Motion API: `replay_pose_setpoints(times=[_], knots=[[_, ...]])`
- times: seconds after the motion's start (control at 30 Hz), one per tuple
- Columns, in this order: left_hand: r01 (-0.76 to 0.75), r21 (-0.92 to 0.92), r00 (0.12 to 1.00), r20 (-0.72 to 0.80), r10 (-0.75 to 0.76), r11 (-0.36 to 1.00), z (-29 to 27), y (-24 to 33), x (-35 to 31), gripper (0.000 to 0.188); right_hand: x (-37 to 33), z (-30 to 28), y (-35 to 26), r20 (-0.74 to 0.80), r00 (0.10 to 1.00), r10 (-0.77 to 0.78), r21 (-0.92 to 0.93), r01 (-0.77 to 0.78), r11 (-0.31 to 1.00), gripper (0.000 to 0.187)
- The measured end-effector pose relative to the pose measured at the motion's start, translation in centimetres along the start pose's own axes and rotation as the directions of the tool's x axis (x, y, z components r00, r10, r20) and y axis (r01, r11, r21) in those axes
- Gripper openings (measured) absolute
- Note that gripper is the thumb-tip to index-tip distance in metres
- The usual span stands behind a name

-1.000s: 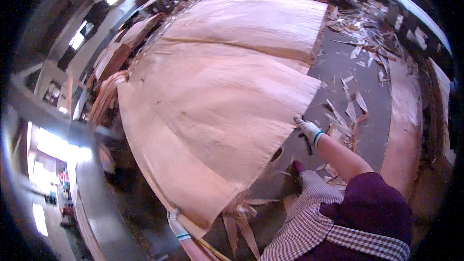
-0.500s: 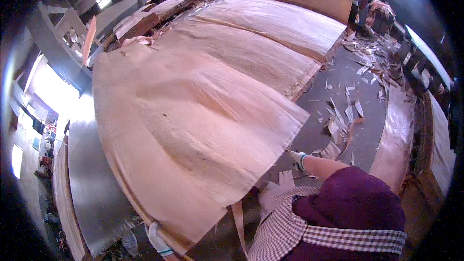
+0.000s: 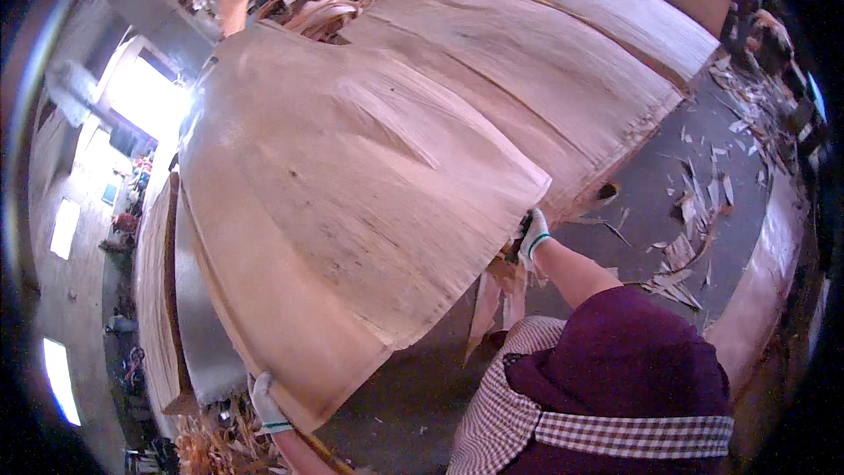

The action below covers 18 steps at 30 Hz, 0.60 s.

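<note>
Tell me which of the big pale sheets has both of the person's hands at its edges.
The nearest sheet: left hand at its lower-left edge, right hand near its right corner. Neither is on the sheets behind.

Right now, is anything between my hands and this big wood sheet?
Nothing visible but your white gloves. Your left hand meets the wood sheet low on its left edge, your right hand near its right corner. Parts of both grips are hidden.
</note>
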<state>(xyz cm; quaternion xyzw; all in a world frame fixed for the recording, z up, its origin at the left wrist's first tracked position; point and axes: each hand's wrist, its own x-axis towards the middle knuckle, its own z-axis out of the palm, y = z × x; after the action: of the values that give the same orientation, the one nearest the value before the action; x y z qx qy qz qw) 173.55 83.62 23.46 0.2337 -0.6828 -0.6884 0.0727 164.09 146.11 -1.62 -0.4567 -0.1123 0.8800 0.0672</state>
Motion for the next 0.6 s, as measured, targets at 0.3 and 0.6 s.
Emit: replay_pose_setpoints(times=[0.3, 0.6], knots=[[-0.213, 0.03, 0.977, 0.019, 0.212, 0.977, -14.0, 0.7, 9.9, 0.041, -3.8, 12.7, 16.0, 0.321, 0.848, -0.421, -0.335, 0.518, 0.787, 0.011], [-0.376, 0.267, 0.926, 0.129, 0.354, 0.887, -28.1, -2.1, 21.0, 0.045, -25.0, 14.9, 35.5, 0.699, 0.52, -0.491, -0.222, 0.811, 0.541, 0.015]])
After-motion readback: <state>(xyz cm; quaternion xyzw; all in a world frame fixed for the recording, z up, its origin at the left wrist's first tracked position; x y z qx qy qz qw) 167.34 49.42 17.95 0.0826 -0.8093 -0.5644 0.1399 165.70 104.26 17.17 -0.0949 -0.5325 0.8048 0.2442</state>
